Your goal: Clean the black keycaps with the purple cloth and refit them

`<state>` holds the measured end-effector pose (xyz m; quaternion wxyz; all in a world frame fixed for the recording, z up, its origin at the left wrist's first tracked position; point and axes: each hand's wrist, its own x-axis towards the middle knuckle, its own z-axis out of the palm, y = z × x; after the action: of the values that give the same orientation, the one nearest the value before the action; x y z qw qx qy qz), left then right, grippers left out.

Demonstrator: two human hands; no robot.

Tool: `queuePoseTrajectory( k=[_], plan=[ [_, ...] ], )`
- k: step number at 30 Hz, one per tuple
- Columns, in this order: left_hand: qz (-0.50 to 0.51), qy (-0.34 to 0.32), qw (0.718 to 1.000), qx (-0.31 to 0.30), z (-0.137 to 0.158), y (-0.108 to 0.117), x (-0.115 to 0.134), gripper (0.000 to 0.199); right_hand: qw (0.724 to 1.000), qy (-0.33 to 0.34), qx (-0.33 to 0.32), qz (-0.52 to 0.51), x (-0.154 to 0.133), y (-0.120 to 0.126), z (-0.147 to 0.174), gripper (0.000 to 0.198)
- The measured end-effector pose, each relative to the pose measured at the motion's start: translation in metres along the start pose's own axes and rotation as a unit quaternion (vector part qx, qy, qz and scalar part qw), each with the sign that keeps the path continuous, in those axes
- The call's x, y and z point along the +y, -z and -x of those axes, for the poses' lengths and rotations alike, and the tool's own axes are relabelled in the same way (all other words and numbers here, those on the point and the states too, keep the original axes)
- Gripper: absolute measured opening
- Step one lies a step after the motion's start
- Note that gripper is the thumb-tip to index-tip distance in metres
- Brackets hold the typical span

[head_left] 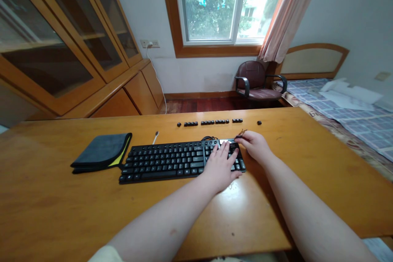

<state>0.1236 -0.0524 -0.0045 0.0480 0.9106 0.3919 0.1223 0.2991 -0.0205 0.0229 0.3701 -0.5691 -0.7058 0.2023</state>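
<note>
A black keyboard [166, 163] lies flat on the wooden desk. My left hand [219, 166] rests on its right end with the fingers spread over the number pad. At the keyboard's far right corner, my right hand [254, 145] is closed in a pinch. A thin brownish, dark-tipped object [241, 134] sticks out at those fingertips, too small to name. Beyond the keyboard, loose black keycaps [207, 122] stand in a row, in small groups, with a single keycap [179, 125] at the left and another single one [259, 123] at the right.
A folded grey cloth [101, 150] with yellow inside lies left of the keyboard. A small white-handled brush [155, 137] lies behind the keyboard. A coiled black cable [209, 138] shows at its back edge. Past the desk [61, 204] stand a chair [253, 77], a cabinet and a bed.
</note>
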Motion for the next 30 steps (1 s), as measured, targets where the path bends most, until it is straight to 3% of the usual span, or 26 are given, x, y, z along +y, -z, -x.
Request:
queuePoseTrajectory(
  k=[5, 16, 24, 30],
  plan=[
    [0.010, 0.003, 1.000, -0.007, -0.001, 0.002, 0.001, 0.071, 1.000, 0.015, -0.006, 0.016, -0.002, 0.001, -0.001, 0.018],
    [0.003, 0.004, 1.000, -0.007, -0.001, 0.004, 0.001, 0.069, 0.999, -0.023, -0.020, -0.012, 0.007, -0.006, -0.009, 0.018],
    [0.014, -0.004, 1.000, 0.001, 0.000, 0.002, 0.000, 0.069, 0.982, 0.136, -0.101, 0.088, 0.003, -0.010, 0.000, 0.016],
    [0.025, -0.009, 1.000, 0.003, -0.001, 0.003, -0.001, 0.071, 0.985, 0.097, -0.050, 0.134, 0.008, -0.013, 0.002, 0.016]
  ],
)
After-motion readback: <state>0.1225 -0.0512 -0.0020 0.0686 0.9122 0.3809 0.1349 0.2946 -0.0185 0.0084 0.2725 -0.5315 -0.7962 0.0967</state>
